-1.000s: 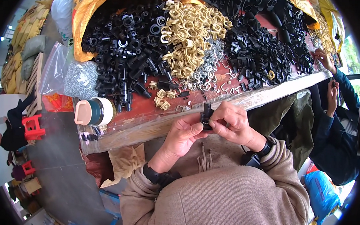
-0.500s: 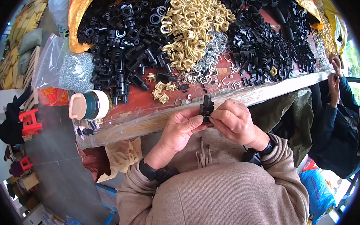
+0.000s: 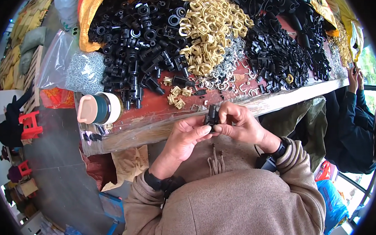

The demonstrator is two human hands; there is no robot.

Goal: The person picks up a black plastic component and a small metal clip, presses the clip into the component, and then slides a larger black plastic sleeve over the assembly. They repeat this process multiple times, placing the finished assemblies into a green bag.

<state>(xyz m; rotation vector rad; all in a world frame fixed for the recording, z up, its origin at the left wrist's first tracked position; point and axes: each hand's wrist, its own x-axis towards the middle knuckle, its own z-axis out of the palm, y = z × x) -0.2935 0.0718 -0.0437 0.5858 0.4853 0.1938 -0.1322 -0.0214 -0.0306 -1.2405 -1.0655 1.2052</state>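
Between my hands, just off the table's front edge, is a small black plastic fitting (image 3: 212, 115) with a tubular top. My left hand (image 3: 185, 136) grips it from the left, thumb pressed against its lower part. On its other side my right hand (image 3: 240, 125) pinches the fitting with thumb and bent index finger. The fingers cover much of its lower end. Beyond my hands lie beige plastic clips (image 3: 209, 27), small metal clips (image 3: 229, 60), black tubular fittings (image 3: 134, 51) and smaller black parts (image 3: 278, 54), all heaped on the table.
The red table (image 3: 154, 105) has a pale wooden front edge (image 3: 140, 134). A lidded cup (image 3: 99, 108) and a bag of screws (image 3: 85, 71) stand at its left. A co-worker (image 3: 355, 122) sits at the right. Red stools (image 3: 30, 124) stand on the left floor.
The view has shifted slightly, so the table things sit farther right. My right fingers have changed their grip, and the fitting has come slightly lower. The co-worker's hands have moved.
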